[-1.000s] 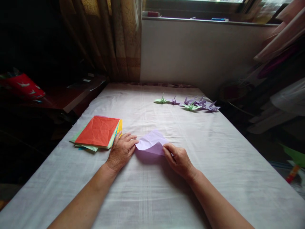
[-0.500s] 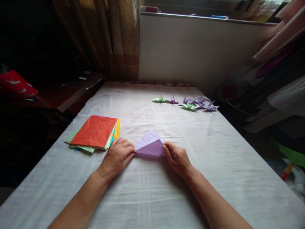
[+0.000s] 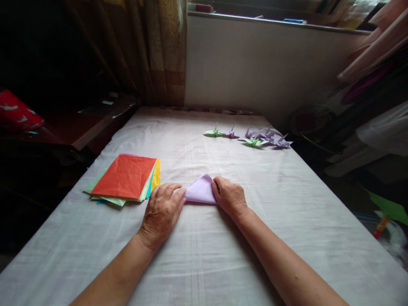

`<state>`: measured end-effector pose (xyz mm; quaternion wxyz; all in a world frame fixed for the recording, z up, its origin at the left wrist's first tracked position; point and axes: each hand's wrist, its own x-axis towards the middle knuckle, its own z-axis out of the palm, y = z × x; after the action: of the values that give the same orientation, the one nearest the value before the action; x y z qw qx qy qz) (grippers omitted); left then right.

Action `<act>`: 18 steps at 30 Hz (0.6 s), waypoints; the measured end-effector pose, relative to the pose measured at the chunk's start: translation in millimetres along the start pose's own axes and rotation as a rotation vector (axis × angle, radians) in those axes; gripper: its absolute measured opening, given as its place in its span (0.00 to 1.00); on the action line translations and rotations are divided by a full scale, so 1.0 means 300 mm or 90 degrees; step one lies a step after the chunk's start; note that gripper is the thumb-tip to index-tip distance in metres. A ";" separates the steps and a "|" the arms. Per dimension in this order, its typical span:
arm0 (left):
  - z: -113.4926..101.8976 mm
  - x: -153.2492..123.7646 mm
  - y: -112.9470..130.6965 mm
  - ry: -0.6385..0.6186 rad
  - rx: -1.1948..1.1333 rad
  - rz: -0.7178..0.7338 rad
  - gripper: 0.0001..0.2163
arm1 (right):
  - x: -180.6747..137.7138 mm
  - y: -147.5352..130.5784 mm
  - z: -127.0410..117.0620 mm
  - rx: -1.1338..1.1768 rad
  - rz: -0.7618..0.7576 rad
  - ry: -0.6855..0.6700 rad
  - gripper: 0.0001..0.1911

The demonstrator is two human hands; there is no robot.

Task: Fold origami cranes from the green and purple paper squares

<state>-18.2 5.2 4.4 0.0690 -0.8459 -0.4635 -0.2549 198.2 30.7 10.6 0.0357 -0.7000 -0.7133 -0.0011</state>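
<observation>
A sheet of light purple origami paper [image 3: 201, 191] lies folded into a triangle at the middle of the cloth-covered table [image 3: 204, 255], its long folded edge towards me. My left hand [image 3: 164, 208] pinches its left corner between thumb and fingers. On the opposite side, my right hand [image 3: 230, 194] has its curled fingers closed on the paper's right part, hiding that corner. Just beyond my left hand is a stack of coloured paper squares [image 3: 124, 176], with a creased red sheet on top and green, blue and yellow edges sticking out below.
Several folded paper cranes, a green one [image 3: 215, 131] and purple ones [image 3: 282, 142] among them, stand at the far right of the table. A dark side table [image 3: 68, 127] with a red bag [image 3: 19, 112] is at the left. Clothes [image 3: 382, 127] hang at the right.
The paper's far flap has come down towards me, making a double-layered triangle. My right hand has moved slightly left and away from me; my left hand has shifted slightly right.
</observation>
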 end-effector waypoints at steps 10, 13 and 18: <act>0.050 -0.035 0.118 -0.230 -0.100 0.135 0.29 | 0.016 0.000 0.001 -0.013 -0.019 0.009 0.16; 0.050 -0.036 0.112 -0.255 -0.110 0.119 0.30 | 0.017 0.003 0.007 0.007 -0.018 0.031 0.16; 0.056 -0.043 0.112 -0.255 -0.112 0.110 0.30 | 0.019 0.003 0.016 0.043 -0.014 0.050 0.15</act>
<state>10.0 -17.2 -12.5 -0.0770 -0.9190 -0.3694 -0.1146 198.9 36.7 6.2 0.0874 -0.6897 -0.7188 -0.0049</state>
